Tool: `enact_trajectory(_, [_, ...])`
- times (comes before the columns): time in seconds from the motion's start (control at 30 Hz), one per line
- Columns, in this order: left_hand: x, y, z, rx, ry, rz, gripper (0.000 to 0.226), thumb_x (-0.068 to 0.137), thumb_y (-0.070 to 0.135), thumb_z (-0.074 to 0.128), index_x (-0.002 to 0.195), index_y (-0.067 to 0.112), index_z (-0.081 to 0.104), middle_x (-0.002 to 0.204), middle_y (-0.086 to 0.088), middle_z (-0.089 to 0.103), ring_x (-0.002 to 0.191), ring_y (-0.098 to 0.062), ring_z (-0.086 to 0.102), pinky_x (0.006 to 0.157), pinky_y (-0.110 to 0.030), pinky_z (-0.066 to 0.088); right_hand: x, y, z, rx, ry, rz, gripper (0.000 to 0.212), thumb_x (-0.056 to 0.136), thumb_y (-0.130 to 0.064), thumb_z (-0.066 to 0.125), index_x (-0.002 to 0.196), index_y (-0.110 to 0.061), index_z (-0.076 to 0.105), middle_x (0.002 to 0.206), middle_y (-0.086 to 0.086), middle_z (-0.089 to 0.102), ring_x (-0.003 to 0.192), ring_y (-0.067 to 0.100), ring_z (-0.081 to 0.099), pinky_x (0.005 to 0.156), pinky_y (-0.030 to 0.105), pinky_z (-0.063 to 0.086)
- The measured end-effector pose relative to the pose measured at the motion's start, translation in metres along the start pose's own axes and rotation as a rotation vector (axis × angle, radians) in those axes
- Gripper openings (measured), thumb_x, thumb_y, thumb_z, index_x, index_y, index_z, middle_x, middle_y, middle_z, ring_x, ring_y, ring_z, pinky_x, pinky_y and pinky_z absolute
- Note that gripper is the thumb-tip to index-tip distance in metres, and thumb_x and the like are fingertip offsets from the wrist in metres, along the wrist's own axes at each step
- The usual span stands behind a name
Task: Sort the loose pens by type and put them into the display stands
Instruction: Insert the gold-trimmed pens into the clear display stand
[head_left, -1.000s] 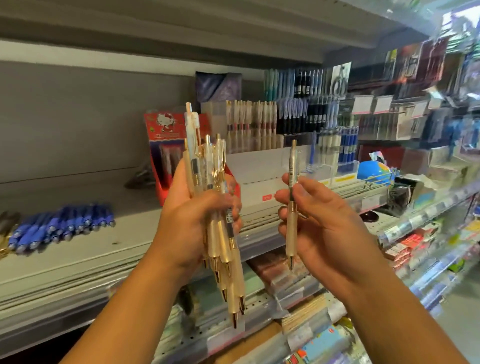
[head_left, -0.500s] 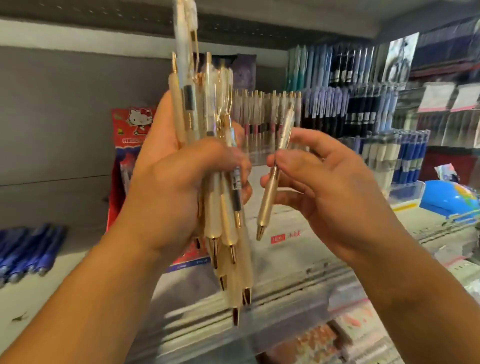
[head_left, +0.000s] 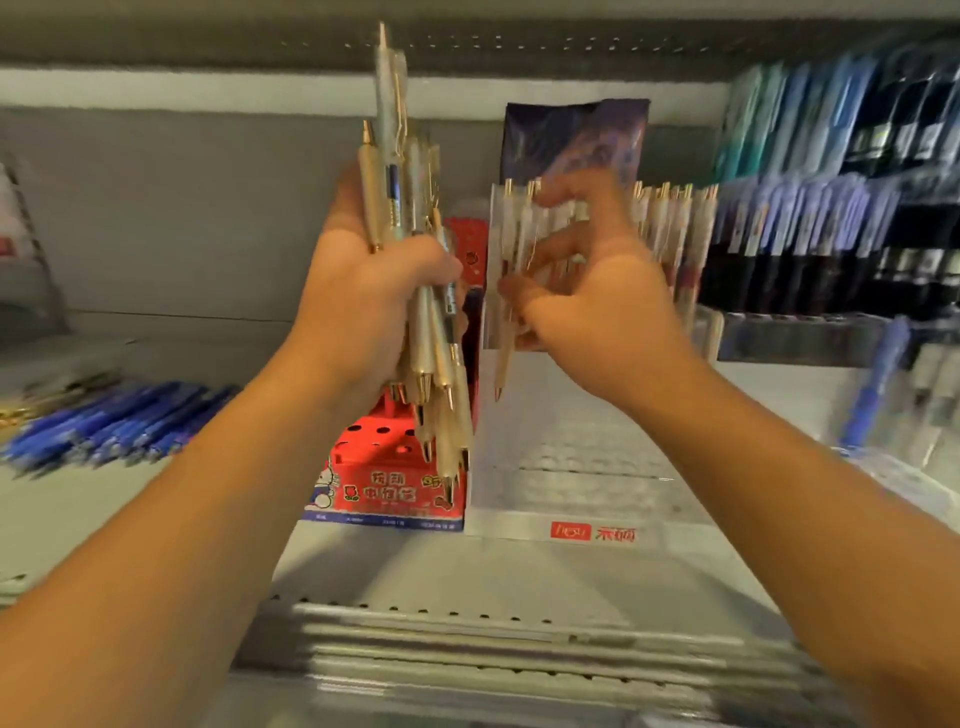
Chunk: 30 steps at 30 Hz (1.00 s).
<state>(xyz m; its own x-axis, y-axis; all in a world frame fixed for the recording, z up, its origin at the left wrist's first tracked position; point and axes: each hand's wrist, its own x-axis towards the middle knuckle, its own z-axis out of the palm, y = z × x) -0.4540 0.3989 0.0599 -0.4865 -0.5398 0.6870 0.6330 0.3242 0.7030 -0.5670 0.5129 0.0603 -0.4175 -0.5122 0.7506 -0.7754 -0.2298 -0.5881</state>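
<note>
stocking clear stand, seemingly: one gold pen pinched in right grip, bundle clutched in left grip. next, likely seating it tip-down.

Grey shelf: loose blue pens at left, red holed stand at centre, clear stand just beside it.

Both forearms reach forward; the left hand grips a pen bundle, the right hand pinches one pen.
</note>
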Motion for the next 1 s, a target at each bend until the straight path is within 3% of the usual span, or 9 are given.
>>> enact_trajectory(0.17, [0.014,-0.005,-0.002,0.159,-0.008,0.014,0.050,0.065,0.007,0.063,0.107,0.033,0.056,0.075,0.008,0.063,0.062,-0.010,0.063,0.054,-0.030,0.053,-0.003,0.024,0.009,-0.053,0.006,-0.014,0.054,0.082,-0.008,0.073,0.106,-0.042,0.038,0.086,-0.027,0.061,0.070,0.008,0.068,0.051,0.039,0.059])
enact_trajectory(0.27, [0.018,-0.011,-0.007,0.172,-0.044,-0.011,0.051,0.064,0.009,0.063,0.107,0.036,0.057,0.074,0.008,0.063,0.064,-0.014,0.062,0.056,-0.032,0.050,-0.004,0.031,0.013,-0.087,0.007,0.018,0.053,0.082,-0.011,0.075,0.103,-0.045,0.040,0.081,-0.011,0.062,0.070,0.007,0.067,0.051,0.038,0.059])
enact_trajectory(0.37, [0.016,-0.021,-0.012,0.094,-0.087,-0.082,0.057,0.064,0.006,0.063,0.116,0.030,0.057,0.079,-0.003,0.062,0.068,-0.027,0.059,0.062,-0.042,0.048,-0.007,0.037,0.018,-0.173,-0.020,0.032,0.054,0.080,-0.010,0.075,0.106,-0.043,0.041,0.082,-0.010,0.060,0.072,0.004,0.064,0.046,0.037,0.056])
enact_trajectory(0.5, [0.014,-0.023,-0.009,0.095,-0.140,-0.040,0.048,0.065,0.006,0.061,0.106,0.031,0.061,0.075,0.006,0.065,0.069,-0.017,0.064,0.059,-0.031,0.052,-0.007,0.041,0.018,-0.243,-0.016,0.053,0.055,0.077,-0.016,0.080,0.103,-0.045,0.041,0.075,-0.005,0.064,0.069,0.008,0.066,0.048,0.038,0.058])
enact_trajectory(0.6, [0.012,-0.025,-0.008,0.054,-0.185,-0.058,0.050,0.067,0.005,0.061,0.110,0.031,0.061,0.080,-0.001,0.064,0.073,-0.025,0.062,0.062,-0.035,0.051,-0.008,0.044,0.017,-0.271,-0.048,0.069,0.044,0.080,-0.018,0.078,0.100,-0.042,0.046,0.076,-0.004,0.067,0.066,0.010,0.068,0.051,0.037,0.059])
enact_trajectory(0.77, [0.008,-0.027,-0.009,0.031,-0.166,-0.109,0.043,0.064,0.009,0.062,0.105,0.021,0.061,0.078,-0.002,0.065,0.070,-0.023,0.062,0.061,-0.039,0.048,-0.009,0.047,0.016,-0.275,-0.045,0.034,0.030,0.081,-0.015,0.078,0.095,-0.035,0.061,0.075,-0.012,0.067,0.068,0.004,0.066,0.060,0.027,0.057])
enact_trajectory(0.83, [0.007,-0.028,-0.008,0.010,-0.179,-0.121,0.044,0.063,0.008,0.062,0.104,0.024,0.061,0.076,-0.001,0.065,0.068,-0.023,0.062,0.059,-0.039,0.047,-0.009,0.047,0.014,-0.311,-0.031,0.013,0.027,0.081,-0.009,0.077,0.096,-0.029,0.067,0.075,-0.015,0.067,0.073,-0.002,0.064,0.065,0.016,0.054])
enact_trajectory(0.9, [0.007,-0.028,-0.008,-0.005,-0.194,-0.121,0.047,0.063,0.007,0.062,0.106,0.027,0.061,0.075,0.001,0.066,0.067,-0.021,0.063,0.058,-0.036,0.048,-0.010,0.044,0.012,-0.340,-0.027,0.011,0.023,0.083,-0.009,0.075,0.095,-0.027,0.069,0.079,-0.017,0.066,0.076,-0.007,0.061,0.066,0.008,0.048])
enact_trajectory(1.0, [0.004,-0.029,-0.006,0.079,-0.215,-0.088,0.049,0.063,0.011,0.062,0.107,0.032,0.060,0.086,0.008,0.072,0.078,-0.010,0.069,0.061,-0.019,0.053,-0.011,0.041,0.008,-0.313,-0.050,0.028,0.014,0.085,-0.010,0.073,0.092,-0.022,0.073,0.082,-0.014,0.068,0.074,-0.005,0.061,0.063,0.006,0.046])
